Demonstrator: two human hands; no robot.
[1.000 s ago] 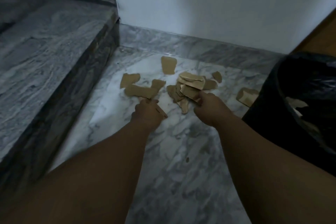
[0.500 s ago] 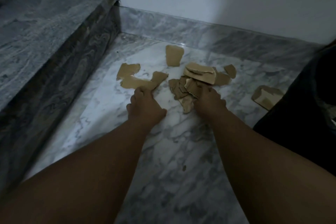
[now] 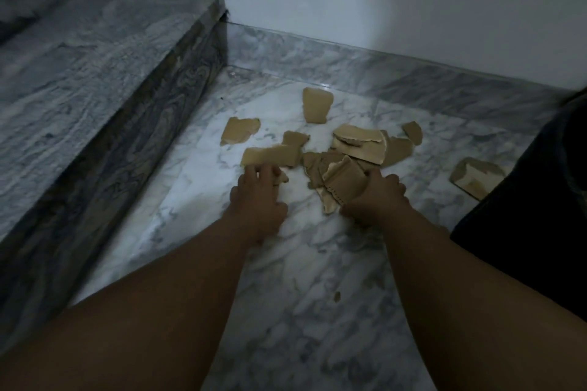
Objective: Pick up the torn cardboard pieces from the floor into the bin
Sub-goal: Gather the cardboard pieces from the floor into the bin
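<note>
— Where are the hands?
— The right hand (image 3: 374,197) is closed around a ridged cardboard piece (image 3: 344,182), tilted up off the floor (image 3: 301,279). The left hand (image 3: 259,197) curls its fingertips onto a long flat piece (image 3: 271,155) just beyond it.
— And the bin?
— The black bin (image 3: 540,232) lies to the right, nearer the right hand, so that hand should probably go first.

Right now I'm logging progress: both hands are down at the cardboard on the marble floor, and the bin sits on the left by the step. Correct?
Not quite. The head view shows the black bin on the right, not by the step. The left hand and right hand are indeed at the cardboard on the marble floor.
</note>
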